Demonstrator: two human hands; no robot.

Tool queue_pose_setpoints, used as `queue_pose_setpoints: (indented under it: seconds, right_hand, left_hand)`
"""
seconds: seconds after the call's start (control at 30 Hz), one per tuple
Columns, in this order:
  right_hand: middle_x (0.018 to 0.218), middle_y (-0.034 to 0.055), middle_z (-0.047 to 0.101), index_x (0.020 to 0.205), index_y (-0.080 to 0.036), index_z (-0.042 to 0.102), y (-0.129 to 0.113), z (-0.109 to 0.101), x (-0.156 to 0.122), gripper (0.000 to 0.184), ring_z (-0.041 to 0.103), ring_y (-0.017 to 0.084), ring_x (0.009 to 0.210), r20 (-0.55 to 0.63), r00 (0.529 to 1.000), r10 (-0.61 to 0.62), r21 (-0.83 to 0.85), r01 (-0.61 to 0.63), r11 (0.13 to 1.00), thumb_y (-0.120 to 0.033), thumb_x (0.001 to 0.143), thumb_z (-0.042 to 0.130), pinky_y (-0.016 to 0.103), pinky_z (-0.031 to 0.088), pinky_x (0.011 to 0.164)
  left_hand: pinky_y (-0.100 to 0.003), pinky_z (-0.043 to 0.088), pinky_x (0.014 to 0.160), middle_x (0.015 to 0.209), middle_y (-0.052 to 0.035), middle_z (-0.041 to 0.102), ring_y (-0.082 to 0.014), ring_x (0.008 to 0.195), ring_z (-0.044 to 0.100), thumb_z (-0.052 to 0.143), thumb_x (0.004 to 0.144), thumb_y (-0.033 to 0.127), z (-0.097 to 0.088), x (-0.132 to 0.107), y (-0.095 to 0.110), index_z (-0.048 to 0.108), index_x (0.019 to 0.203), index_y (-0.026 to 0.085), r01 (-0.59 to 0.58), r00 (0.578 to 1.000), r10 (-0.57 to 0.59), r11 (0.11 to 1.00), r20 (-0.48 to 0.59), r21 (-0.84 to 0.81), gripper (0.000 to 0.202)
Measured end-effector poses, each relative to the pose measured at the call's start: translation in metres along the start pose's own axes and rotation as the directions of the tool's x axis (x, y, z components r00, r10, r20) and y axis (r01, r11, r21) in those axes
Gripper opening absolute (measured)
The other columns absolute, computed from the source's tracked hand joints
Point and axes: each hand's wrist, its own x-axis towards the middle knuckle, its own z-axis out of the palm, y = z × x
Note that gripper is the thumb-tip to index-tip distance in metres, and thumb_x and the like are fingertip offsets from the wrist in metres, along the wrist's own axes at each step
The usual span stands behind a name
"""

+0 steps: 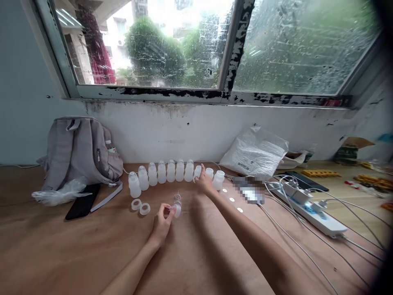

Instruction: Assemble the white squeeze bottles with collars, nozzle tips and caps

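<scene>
My left hand pinches a translucent bottle collar with a clear nipple pointing away from me. Farther forward, my right hand has its fingers at an uncapped frosted baby bottle, partly covering it; the grip looks closed around its side. Two more uncapped bottles, one near the hand and one at the row's end, stand to its right. Leftward runs a curved row of several capped bottles. Two loose white collars lie left of my left hand.
Three small white discs lie right of my right forearm. A power strip with cables occupies the right side. A silvery plastic package leans on the wall. At left are a grey backpack, a plastic bag and a black phone-like slab.
</scene>
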Motion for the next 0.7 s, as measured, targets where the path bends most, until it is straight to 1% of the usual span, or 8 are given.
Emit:
queue_pose_setpoints:
  seconds: [0.1, 0.23, 0.33, 0.4, 0.5, 0.57, 0.63, 0.7]
  right_hand:
    - [0.089, 0.0110, 0.057, 0.116, -0.014, 0.041, -0.003, -0.002, 0.007, 0.037, 0.055, 0.023, 0.082, -0.035, 0.999, -0.009, -0.019, 0.008, 1.000, -0.020, 0.079, 0.040, 0.030, 0.037, 0.066]
    - [0.096, 0.0125, 0.051, 0.095, -0.016, 0.051, -0.005, -0.009, -0.003, 0.019, 0.054, 0.023, 0.082, -0.094, 0.992, -0.081, -0.032, 0.079, 0.996, -0.021, 0.082, 0.038, 0.031, 0.037, 0.065]
    - [0.104, 0.0119, 0.046, 0.088, -0.017, 0.052, -0.007, -0.019, -0.020, 0.013, 0.049, 0.023, 0.092, -0.145, 0.974, -0.175, -0.034, 0.172, 0.985, -0.023, 0.080, 0.043, 0.031, 0.038, 0.071]
    - [0.104, 0.0100, 0.046, 0.084, -0.018, 0.052, -0.008, -0.025, -0.035, 0.010, 0.048, 0.021, 0.094, -0.158, 0.955, -0.251, -0.013, 0.252, 0.968, -0.023, 0.078, 0.046, 0.029, 0.038, 0.075]
    - [0.091, 0.0065, 0.051, 0.078, -0.019, 0.049, -0.010, -0.031, -0.061, 0.006, 0.052, 0.018, 0.080, -0.147, 0.914, -0.378, 0.092, 0.393, 0.915, -0.021, 0.077, 0.044, 0.028, 0.040, 0.069]
    - [0.082, 0.0043, 0.052, 0.076, -0.019, 0.047, -0.011, -0.033, -0.078, 0.004, 0.052, 0.017, 0.073, -0.136, 0.892, -0.431, 0.154, 0.449, 0.880, -0.021, 0.077, 0.043, 0.028, 0.041, 0.066]
    - [0.080, 0.0031, 0.053, 0.078, -0.020, 0.046, -0.011, -0.032, -0.091, 0.003, 0.052, 0.018, 0.073, -0.138, 0.879, -0.456, 0.193, 0.476, 0.858, -0.020, 0.075, 0.046, 0.029, 0.041, 0.066]
    - [0.083, 0.0034, 0.054, 0.086, -0.020, 0.044, -0.008, -0.029, -0.100, 0.014, 0.053, 0.018, 0.077, -0.147, 0.869, -0.473, 0.249, 0.495, 0.832, -0.020, 0.073, 0.049, 0.030, 0.042, 0.069]
  left_hand:
    - [-0.024, 0.042, 0.054, 0.072, -0.0019, 0.057, -0.0146, 0.060, 0.055, 0.053, 0.072, 0.048, 0.001, 0.000, -0.001, 0.051, 0.081, 0.018, 0.005, 1.000, -0.005, 0.999, -0.013, -0.050, 0.032]
    - [-0.022, 0.042, 0.050, 0.073, -0.0024, 0.056, -0.0146, 0.062, 0.054, 0.050, 0.074, 0.049, 0.002, 0.002, -0.003, 0.052, 0.087, 0.017, 0.026, 0.999, -0.030, 0.991, -0.031, -0.131, 0.035]
    - [-0.021, 0.041, 0.048, 0.072, -0.0021, 0.056, -0.0132, 0.059, 0.053, 0.049, 0.074, 0.049, 0.002, 0.004, -0.004, 0.054, 0.087, 0.016, 0.041, 0.999, -0.045, 0.988, -0.022, -0.146, 0.035]
    - [-0.021, 0.040, 0.048, 0.070, -0.0014, 0.055, -0.0123, 0.057, 0.052, 0.049, 0.074, 0.048, 0.002, 0.004, -0.005, 0.055, 0.085, 0.016, 0.038, 0.999, -0.041, 0.988, -0.018, -0.148, 0.034]
    - [-0.021, 0.040, 0.048, 0.069, -0.0012, 0.056, -0.0125, 0.057, 0.052, 0.050, 0.074, 0.049, 0.002, 0.004, -0.006, 0.055, 0.084, 0.016, 0.033, 0.999, -0.038, 0.987, -0.027, -0.154, 0.034]
    - [-0.021, 0.040, 0.047, 0.070, -0.0015, 0.056, -0.0128, 0.057, 0.052, 0.050, 0.074, 0.049, 0.002, 0.004, -0.007, 0.054, 0.084, 0.016, 0.032, 0.999, -0.039, 0.986, -0.036, -0.161, 0.035]
    - [-0.021, 0.041, 0.047, 0.070, -0.0019, 0.057, -0.0137, 0.059, 0.053, 0.050, 0.074, 0.049, 0.002, 0.004, -0.007, 0.054, 0.083, 0.016, 0.032, 0.998, -0.039, 0.985, -0.040, -0.170, 0.034]
    - [-0.021, 0.041, 0.047, 0.069, -0.0020, 0.057, -0.0144, 0.061, 0.054, 0.049, 0.075, 0.049, 0.003, 0.004, -0.007, 0.052, 0.082, 0.016, 0.034, 0.998, -0.041, 0.984, -0.039, -0.177, 0.034]
